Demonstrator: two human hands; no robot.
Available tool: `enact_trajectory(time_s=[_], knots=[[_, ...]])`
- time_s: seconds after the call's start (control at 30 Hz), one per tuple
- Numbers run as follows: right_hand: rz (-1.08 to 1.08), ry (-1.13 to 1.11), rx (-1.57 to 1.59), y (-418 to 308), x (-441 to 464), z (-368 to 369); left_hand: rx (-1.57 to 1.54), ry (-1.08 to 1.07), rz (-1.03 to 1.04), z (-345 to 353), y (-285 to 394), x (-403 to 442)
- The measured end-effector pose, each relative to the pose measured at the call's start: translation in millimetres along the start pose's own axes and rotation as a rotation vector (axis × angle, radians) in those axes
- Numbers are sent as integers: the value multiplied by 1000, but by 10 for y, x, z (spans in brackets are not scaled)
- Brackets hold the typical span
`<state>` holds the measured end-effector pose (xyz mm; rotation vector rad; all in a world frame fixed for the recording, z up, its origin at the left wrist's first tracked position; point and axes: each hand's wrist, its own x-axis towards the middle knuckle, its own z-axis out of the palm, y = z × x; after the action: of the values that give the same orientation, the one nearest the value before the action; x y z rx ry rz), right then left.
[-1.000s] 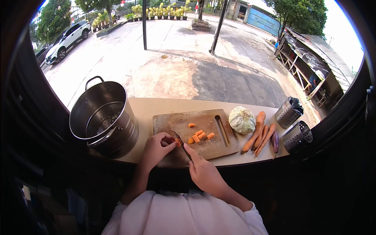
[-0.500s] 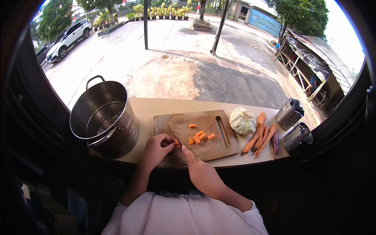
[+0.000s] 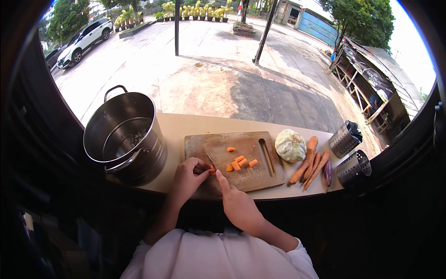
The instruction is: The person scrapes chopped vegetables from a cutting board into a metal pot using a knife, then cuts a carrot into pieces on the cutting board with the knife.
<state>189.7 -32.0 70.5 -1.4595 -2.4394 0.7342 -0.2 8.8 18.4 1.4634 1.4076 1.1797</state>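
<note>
Below frame centre, fingers of my left hand (image 3: 189,174) pinch a carrot piece (image 3: 212,169); my right hand (image 3: 239,207) grips a knife (image 3: 211,161). I judge the carrot piece light, stiff, slick-faced; hold its sides.

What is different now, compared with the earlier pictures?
The right hand has shifted slightly left, nearer the left hand, and less of the knife shows. Nothing was visibly grasped or released. The cut carrot pieces, cutting board, cabbage and pot stayed put.
</note>
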Motion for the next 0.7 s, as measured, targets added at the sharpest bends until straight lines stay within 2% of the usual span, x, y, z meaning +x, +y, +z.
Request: enact_trajectory(time_s=[0.17, 0.7], knots=[[-42, 6, -46, 66, 4, 59, 6, 25, 21, 19, 39, -17], [-7, -17, 129, 31, 156, -74, 6, 21, 55, -2, -44, 17]])
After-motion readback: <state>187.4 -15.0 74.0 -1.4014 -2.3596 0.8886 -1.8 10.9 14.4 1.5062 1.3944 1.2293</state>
